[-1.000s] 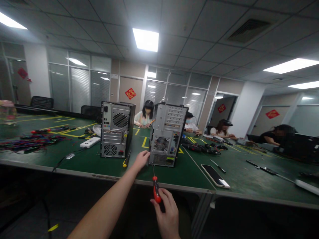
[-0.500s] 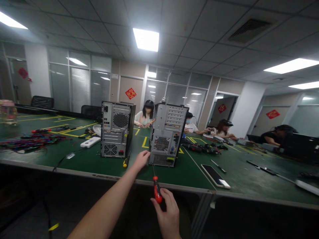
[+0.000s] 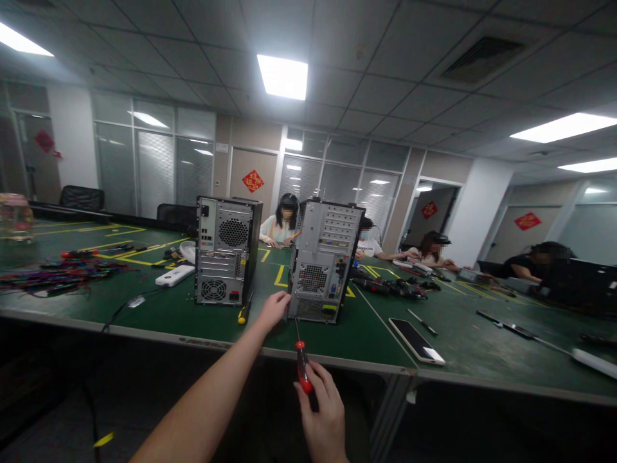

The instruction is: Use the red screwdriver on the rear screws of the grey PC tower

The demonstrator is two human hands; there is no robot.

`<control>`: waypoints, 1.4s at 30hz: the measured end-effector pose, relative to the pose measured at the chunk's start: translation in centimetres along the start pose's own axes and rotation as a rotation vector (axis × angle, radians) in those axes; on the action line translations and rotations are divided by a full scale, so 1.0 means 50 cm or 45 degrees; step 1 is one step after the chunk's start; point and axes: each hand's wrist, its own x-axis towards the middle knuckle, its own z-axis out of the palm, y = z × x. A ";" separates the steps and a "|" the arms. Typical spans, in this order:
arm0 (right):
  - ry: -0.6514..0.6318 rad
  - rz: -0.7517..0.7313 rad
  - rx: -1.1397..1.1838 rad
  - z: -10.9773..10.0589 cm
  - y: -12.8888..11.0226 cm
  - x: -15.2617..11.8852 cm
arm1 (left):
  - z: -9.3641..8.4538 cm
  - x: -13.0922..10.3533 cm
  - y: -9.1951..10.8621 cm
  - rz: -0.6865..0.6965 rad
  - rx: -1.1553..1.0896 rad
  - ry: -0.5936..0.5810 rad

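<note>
A computer case (image 3: 313, 257) stands upright on the green table with its metal back panel facing me. My left hand (image 3: 276, 310) is closed at its lower left edge, fingertips partly hidden by the case. Below, my right hand (image 3: 325, 402) grips a red and black screwdriver (image 3: 301, 366) by the end of its handle. The shaft points up and its tip meets the bottom left corner of the back panel; the exact contact point is too small to make out. A second computer case (image 3: 222, 251) stands to the left, with a yellow and black screwdriver (image 3: 245, 308) beside it.
Further left lie a white power strip (image 3: 174, 275) and a heap of thin coloured wires (image 3: 58, 276). On the right are a phone (image 3: 417, 341), a slim metal tool (image 3: 422, 323) and black cables (image 3: 390, 284). Several people sit along the table's far side.
My right hand has shifted slightly on the screwdriver's handle, its fingers turned a little. The left hand and both cases have stayed in place.
</note>
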 end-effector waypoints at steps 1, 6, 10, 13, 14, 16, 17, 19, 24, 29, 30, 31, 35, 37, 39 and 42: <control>0.007 0.022 0.009 0.000 0.003 0.000 | 0.000 0.001 -0.001 0.000 0.003 -0.002; 0.005 0.045 0.014 0.003 0.011 -0.003 | 0.004 0.007 -0.013 0.022 0.018 -0.005; -0.021 -0.011 -0.016 0.004 0.008 -0.009 | 0.004 0.009 -0.015 0.028 0.012 -0.006; -0.032 -0.053 -0.037 0.006 0.007 -0.013 | 0.002 0.005 -0.010 0.012 0.011 -0.012; -0.031 -0.056 -0.039 0.007 0.007 -0.013 | 0.001 0.003 -0.007 0.006 0.012 -0.015; -0.022 -0.039 -0.030 0.007 0.006 -0.011 | -0.001 0.001 -0.003 -0.001 0.012 -0.021; -0.014 -0.025 -0.021 0.007 0.005 -0.009 | -0.001 0.001 -0.002 0.000 0.010 -0.021; -0.002 0.013 0.004 0.004 0.003 -0.005 | -0.001 0.001 -0.003 0.005 0.008 -0.020; 0.023 0.055 0.032 -0.002 -0.001 0.002 | 0.000 0.004 -0.008 0.028 0.020 -0.008; -0.021 0.015 -0.004 0.000 -0.002 -0.004 | -0.002 0.003 -0.006 0.028 0.021 0.000; -0.025 0.000 -0.012 0.001 -0.002 -0.005 | -0.002 0.003 -0.006 0.023 0.015 -0.001; -0.024 -0.013 -0.017 0.001 -0.002 -0.005 | -0.001 0.003 -0.006 0.021 0.008 -0.002; -0.010 0.011 -0.008 0.001 0.001 -0.003 | 0.002 0.006 -0.011 0.032 -0.006 -0.004; -0.001 0.041 0.000 -0.001 0.004 -0.002 | 0.003 0.007 -0.013 0.036 -0.010 -0.006; 0.004 0.050 0.006 -0.002 0.006 0.000 | 0.004 0.008 -0.014 0.035 -0.015 -0.006; -0.005 0.051 0.015 -0.002 0.006 0.000 | 0.003 0.007 -0.014 0.027 -0.014 -0.006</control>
